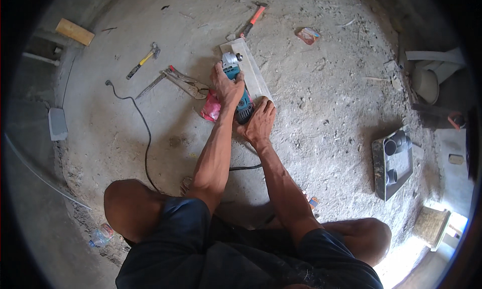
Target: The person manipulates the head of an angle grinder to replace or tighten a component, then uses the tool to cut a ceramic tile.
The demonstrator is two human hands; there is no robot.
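Note:
A teal angle grinder point(243, 108) with a silver head lies over a pale board point(253, 73); I see no disc on its spindle. My left hand point(227, 85) grips the grinder body just behind the head. My right hand point(258, 121) has its fingers bent round the rear end, partly over the board's lower edge. Beside the grinder are a crumpled pink bag point(210, 107) and metal locking pliers point(188, 83). A black power cord point(246, 167) runs between and around my forearms.
A yellow-handled hammer point(142, 62) and an orange-handled hammer point(253, 20) lie on the rough concrete floor point(326, 88). A red-and-white wrapper point(308, 35) is farther back. A tray with pipe fittings point(392, 161) sits right, grey block point(57, 126) left, bottle point(102, 235) lower left.

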